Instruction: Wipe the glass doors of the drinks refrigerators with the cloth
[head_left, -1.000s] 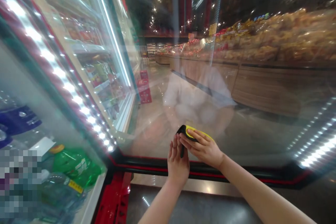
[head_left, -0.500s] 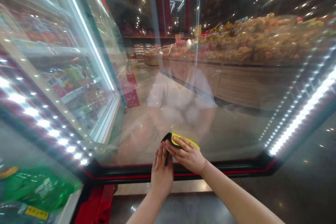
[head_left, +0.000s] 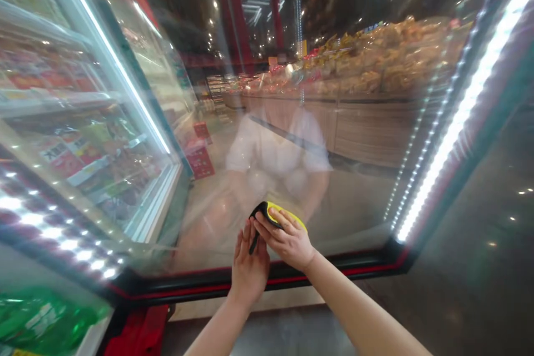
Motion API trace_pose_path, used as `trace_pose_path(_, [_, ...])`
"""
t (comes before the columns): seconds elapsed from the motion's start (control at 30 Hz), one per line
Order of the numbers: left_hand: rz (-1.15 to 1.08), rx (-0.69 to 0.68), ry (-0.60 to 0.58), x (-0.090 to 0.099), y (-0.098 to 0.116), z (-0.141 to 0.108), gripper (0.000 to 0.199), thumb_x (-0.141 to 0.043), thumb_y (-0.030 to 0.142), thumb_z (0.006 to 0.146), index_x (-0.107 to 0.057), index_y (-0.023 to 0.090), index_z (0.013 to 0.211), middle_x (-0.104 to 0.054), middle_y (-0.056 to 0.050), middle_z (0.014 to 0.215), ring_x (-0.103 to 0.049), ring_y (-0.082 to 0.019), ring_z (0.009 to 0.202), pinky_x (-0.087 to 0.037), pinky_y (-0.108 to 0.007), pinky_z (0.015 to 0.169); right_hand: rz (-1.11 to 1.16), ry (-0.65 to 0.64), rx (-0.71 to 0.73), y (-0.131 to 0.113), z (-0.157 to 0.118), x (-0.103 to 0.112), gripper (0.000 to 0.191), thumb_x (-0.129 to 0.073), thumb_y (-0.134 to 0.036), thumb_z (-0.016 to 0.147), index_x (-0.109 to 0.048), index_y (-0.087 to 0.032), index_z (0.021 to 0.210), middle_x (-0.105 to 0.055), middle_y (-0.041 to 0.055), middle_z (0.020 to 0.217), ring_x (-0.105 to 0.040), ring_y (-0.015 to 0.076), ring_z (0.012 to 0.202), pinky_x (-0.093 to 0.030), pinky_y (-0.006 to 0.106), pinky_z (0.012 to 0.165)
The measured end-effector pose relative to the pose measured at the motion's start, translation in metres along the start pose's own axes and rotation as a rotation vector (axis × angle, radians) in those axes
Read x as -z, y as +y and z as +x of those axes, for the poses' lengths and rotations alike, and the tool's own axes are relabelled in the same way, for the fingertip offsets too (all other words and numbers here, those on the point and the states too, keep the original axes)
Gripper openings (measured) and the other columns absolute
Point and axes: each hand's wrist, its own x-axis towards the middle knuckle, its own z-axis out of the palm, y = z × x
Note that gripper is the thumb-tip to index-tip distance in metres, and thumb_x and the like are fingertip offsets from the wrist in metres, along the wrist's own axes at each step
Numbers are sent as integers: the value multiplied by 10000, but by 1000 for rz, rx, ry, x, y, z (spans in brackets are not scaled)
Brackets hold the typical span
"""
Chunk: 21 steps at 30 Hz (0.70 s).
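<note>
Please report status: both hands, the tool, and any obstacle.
Right hand presses yellow-black squeegee on glass door. Left hand flat beside it, touching tool's black end. No obstacle visible.

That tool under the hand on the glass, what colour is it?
The tool is yellow with a black edge, seen in the head view.

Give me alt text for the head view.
Both hands press a yellow-and-black pad against a glass door: right hand on top, left hand flat beside it. Lit cooler shelves stand left.

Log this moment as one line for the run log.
right hand: presses yellow-black squeegee on glass door | left hand: touches squeegee
</note>
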Motion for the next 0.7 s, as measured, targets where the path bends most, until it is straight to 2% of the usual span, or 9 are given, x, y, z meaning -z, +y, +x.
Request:
trace_pose_path(0.07, [-2, -31, 6, -10, 19, -5, 643, -477, 71, 874, -377, 44, 1508, -493, -202, 1504, -337, -301, 1483, -402, -450, 1172, 17, -35, 22, 13, -25, 9, 409, -472, -182, 998, -611, -287, 1368, -571, -50, 1461, -434, 176, 1432, -372, 356, 1224])
trace_pose_path(0.17, [-22, -101, 36, -15, 52, 16, 656, -480, 74, 885, -355, 90, 1529, -495, -170, 1512, -390, -264, 1461, -379, -421, 1191, 5, -29, -24, 41, -48, 31, 420, -427, -161, 1008, -611, -276, 1368, -618, -33, 1413, -396, 180, 1457, -324, 380, 1247])
trace_pose_path(0.27, [-28, -97, 30, -4, 70, 55, 612, -475, 111, 910, -386, 108, 1516, -453, -149, 1549, -352, -236, 1484, -308, -415, 1230, -21, 39, -162, 60, -39, 44, 455, -416, -130, 1002, -573, -251, 1411, -623, 3, 1410, -318, 206, 1499, -301, 423, 1254])
trace_pose_path(0.37, [-33, -83, 37, 12, 61, 79, 548, -490, 153, 930, -455, 110, 1476, -456, -137, 1551, -285, -224, 1515, -240, -411, 1257, -31, 150, -320, 55, -13, 37, 492, -443, -134, 990, -524, -266, 1457, -597, 12, 1438, -315, 224, 1501, -336, 443, 1235])
trace_pose_path(0.47, [-17, -95, 31, 17, 40, 71, 486, -475, 133, 930, -535, 103, 1412, -521, -135, 1504, -274, -225, 1519, -206, -420, 1266, -31, 170, -322, 38, -2, 19, 477, -435, -162, 995, -537, -271, 1449, -586, -5, 1448, -343, 214, 1488, -347, 419, 1233])
trace_pose_path(0.53, [9, -88, 6, 11, 35, 53, 484, -458, 104, 913, -554, 80, 1387, -538, -156, 1485, -296, -246, 1510, -232, -438, 1257, -21, 123, -246, 30, -14, 11, 451, -435, -182, 1000, -570, -282, 1418, -588, -26, 1445, -374, 197, 1471, -351, 387, 1232])
trace_pose_path(0.63, [24, -93, -29, -4, 53, 32, 519, -471, 80, 875, -550, 67, 1388, -520, -178, 1494, -351, -264, 1485, -303, -436, 1228, -18, 38, -164, 38, -52, 18, 421, -473, -185, 992, -605, -291, 1378, -606, -27, 1429, -435, 176, 1432, -378, 358, 1215])
trace_pose_path(0.7, [9, -130, -39, -13, 77, 34, 549, -490, 82, 863, -530, 77, 1411, -504, -168, 1509, -371, -254, 1476, -313, -419, 1226, -34, -7, -155, 57, -76, 33, 425, -482, -156, 986, -608, -285, 1371, -623, -11, 1411, -443, 177, 1427, -380, 371, 1213])
